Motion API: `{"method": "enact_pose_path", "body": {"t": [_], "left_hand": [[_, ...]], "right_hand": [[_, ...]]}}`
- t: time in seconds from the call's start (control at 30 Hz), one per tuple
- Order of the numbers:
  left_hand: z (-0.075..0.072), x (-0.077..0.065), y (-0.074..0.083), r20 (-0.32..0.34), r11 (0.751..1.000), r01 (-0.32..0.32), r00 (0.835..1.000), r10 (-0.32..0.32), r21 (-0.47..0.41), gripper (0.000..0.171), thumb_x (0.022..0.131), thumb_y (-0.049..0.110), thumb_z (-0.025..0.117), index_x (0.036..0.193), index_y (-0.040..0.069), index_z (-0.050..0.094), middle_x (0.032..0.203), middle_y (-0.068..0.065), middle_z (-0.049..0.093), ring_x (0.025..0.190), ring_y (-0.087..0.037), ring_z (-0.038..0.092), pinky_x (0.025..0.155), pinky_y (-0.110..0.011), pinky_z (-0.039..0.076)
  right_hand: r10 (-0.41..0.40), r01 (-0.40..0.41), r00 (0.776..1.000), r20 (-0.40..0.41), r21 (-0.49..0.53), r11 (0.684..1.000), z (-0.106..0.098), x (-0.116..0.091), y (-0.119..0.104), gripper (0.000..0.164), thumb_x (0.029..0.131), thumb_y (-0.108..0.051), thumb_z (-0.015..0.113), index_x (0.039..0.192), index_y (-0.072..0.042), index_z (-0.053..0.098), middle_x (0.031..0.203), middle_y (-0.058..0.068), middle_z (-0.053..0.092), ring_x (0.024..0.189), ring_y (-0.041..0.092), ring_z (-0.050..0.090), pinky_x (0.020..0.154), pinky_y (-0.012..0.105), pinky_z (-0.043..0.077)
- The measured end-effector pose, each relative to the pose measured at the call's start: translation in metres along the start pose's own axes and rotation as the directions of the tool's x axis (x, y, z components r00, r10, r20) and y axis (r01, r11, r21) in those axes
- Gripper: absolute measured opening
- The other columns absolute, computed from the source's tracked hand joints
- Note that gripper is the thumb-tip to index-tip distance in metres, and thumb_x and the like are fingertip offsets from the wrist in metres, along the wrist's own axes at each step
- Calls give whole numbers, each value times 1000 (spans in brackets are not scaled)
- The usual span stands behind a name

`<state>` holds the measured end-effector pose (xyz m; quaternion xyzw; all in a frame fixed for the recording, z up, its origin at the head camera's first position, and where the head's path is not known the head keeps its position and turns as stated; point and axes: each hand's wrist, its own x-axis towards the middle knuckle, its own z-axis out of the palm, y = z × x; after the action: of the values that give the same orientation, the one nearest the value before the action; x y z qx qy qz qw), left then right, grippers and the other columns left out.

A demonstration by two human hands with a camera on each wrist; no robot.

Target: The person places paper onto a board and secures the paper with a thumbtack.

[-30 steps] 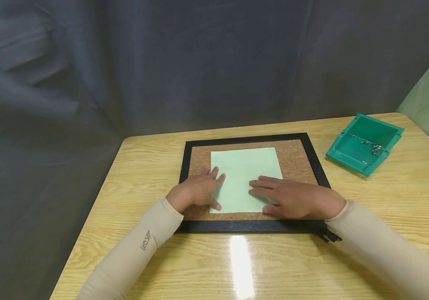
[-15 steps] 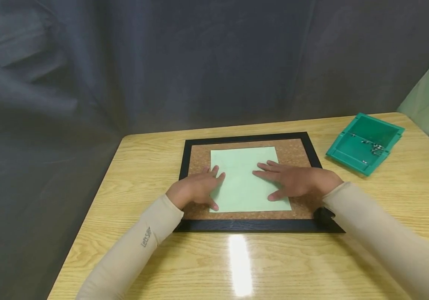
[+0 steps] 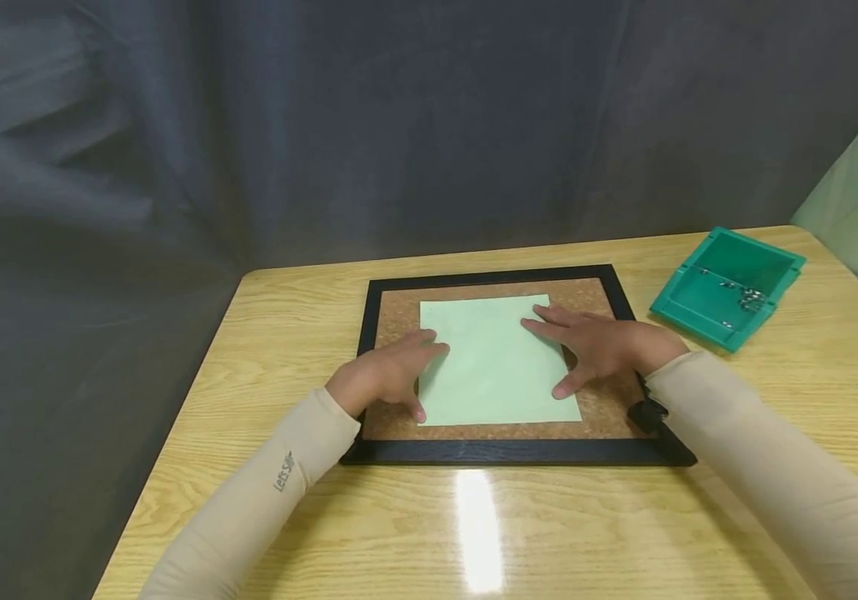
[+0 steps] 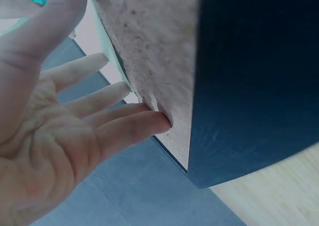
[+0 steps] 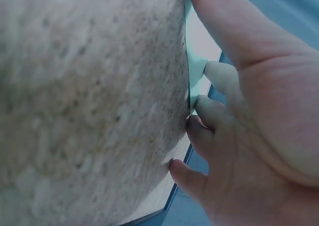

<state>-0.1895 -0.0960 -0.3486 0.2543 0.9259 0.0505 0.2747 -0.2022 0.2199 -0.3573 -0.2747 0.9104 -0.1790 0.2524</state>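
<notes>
Table (image 3: 369, 533): light yellow wood, grain visible, surface shiny, far corners rounded. Bright streak of reflected light (image 3: 479, 533) on near part, just in front of corkboard (image 3: 496, 452). Corkboard lies flat near middle, black frame all round. Green plastic box (image 3: 699, 293), open, right of corkboard, apart from it, toward far right corner.

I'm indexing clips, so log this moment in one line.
green paper: on framed corkboard; left hand: fingers spread at paper's left edge; right hand: fingers spread at paper's right edge; green case: open, right of corkboard
</notes>
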Motion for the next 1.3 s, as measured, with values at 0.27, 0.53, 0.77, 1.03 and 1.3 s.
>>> {"method": "enact_pose_path", "body": {"t": [0.27, 0.53, 0.77, 1.03, 1.3], "left_hand": [[1, 4, 3, -44, 1000, -12, 999, 12, 1, 112, 68, 31, 88, 159, 18, 25, 169, -7, 11, 157, -27, 8, 125, -45, 20], [1, 9, 6, -42, 999, -14, 999, 16, 42, 112, 68, 32, 87, 159, 17, 25, 169, -9, 11, 157, -30, 9, 125, -45, 22], [0, 9, 9, -43, 997, -12, 999, 15, 80, 112, 66, 32, 89, 158, 16, 27, 168, -12, 12, 156, -33, 11, 124, -45, 23], [-1, 7, 9, -24, 996, -10, 1000, 13, 86, 114, 66, 34, 87, 159, 15, 24, 168, -14, 8, 156, -36, 8, 125, -45, 20], [0, 7, 10, -6, 998, -2, 1000, 2, 69, 116, 67, 35, 86, 160, 16, 19, 169, -13, 4, 156, -36, 6, 126, -46, 18]], "right_hand": [[-24, 25, 1000, -20, 33, 999, 1, -2, 4, 117, 73, -53, 81, 160, -8, 17, 167, 23, 2, 151, 51, 2, 114, 72, 16], [-10, 9, 1000, 5, 64, 998, -1, -8, 7, 113, 77, -49, 79, 160, -5, 15, 166, 24, -1, 151, 50, 0, 116, 69, 17], [-40, 40, 999, 3, 89, 995, -6, -15, 15, 103, 81, -38, 79, 157, 1, 22, 164, 28, 7, 149, 54, 8, 117, 65, 21], [14, -103, 862, -507, -147, 984, -26, -18, 14, 30, 98, -22, 63, 124, -7, 69, 114, 14, 73, 97, 31, 70, 78, 46, 56], [95, -233, 604, -791, -62, 971, -62, -48, 36, 27, 101, -22, 52, 106, -4, 71, 94, 19, 73, 69, 28, 64, 55, 34, 43]]}}
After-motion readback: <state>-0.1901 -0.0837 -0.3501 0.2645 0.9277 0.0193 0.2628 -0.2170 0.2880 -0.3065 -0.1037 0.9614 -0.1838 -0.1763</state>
